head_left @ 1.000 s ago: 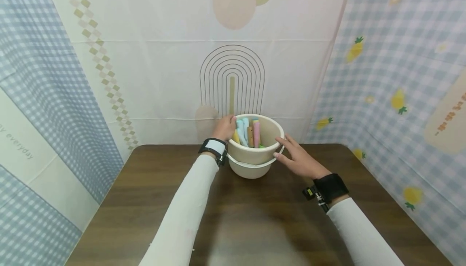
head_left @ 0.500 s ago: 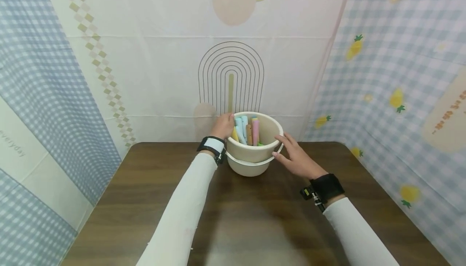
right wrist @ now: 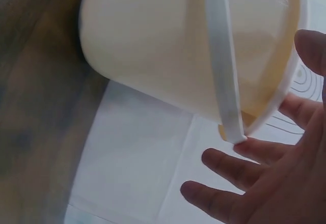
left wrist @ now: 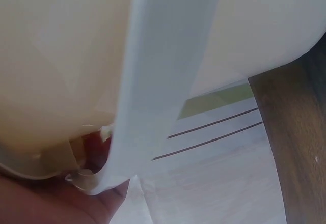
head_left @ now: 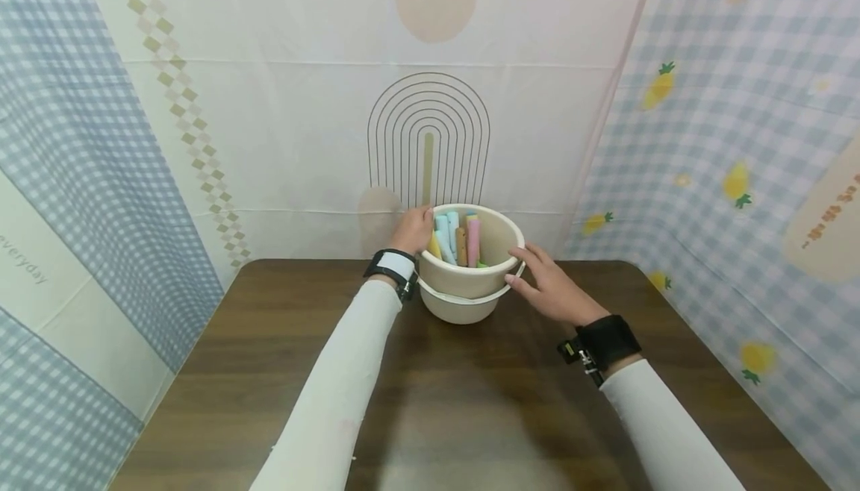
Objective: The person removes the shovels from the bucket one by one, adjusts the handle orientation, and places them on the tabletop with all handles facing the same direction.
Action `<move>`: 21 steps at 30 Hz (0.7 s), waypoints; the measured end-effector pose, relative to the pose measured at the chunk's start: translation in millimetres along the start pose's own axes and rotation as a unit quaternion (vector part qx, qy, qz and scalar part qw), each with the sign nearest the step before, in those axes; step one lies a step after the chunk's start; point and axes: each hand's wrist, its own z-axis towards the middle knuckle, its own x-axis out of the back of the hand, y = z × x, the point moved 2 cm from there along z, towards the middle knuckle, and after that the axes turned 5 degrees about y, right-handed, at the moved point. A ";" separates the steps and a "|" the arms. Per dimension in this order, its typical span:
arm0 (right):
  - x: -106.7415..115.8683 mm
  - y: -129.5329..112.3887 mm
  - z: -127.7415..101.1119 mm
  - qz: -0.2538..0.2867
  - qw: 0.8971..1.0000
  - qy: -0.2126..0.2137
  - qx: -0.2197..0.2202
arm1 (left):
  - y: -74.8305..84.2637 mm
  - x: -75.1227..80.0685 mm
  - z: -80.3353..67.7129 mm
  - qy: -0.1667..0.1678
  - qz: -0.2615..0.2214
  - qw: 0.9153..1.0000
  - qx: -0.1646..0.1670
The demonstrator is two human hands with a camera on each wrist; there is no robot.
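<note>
While both hands are closing in on it, the cream bucket [head_left: 470,282] is sitting at the far edge of the brown table [head_left: 470,401], right up against the backdrop. The left hand [head_left: 413,231] is curling around the bucket's far-left rim, fingers hooked over the edge, so that one is actually grasping the bucket. The left wrist view is showing a bit of finger tucked under the rim next to the white handle [left wrist: 153,81], which is hanging down the bucket's side. The right hand [head_left: 547,289] is resting against the opposite side, fingers relaxed and spread; its fingertips [right wrist: 214,163] are touching the wall near where the handle meets the rim, not gripping anything. Between the two hands, inside the bucket, a bunch of colored chalk sticks [head_left: 457,241] is standing upright: blue, pink, brown, yellow, plus a bit of green lower down. Both arms are wearing white sleeves, with a black wrist strap [head_left: 608,342] just behind the right hand.
</note>
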 end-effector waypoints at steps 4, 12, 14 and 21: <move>11.8 -3.1 6.9 -0.016 1.000 -0.008 0.003 | -0.9 -2.2 4.5 0.009 0.004 1.000 -0.002; 34.9 -25.3 44.9 -0.052 0.998 -0.001 0.025 | -0.3 3.3 -1.0 0.012 -0.001 1.000 -0.006; 40.2 -33.6 61.3 -0.080 0.996 -0.010 0.041 | -0.7 4.5 -1.2 0.015 -0.003 1.000 -0.002; 47.4 -50.7 118.6 -0.191 0.973 -0.105 0.077 | 0.3 -3.1 4.7 0.002 0.000 1.000 0.011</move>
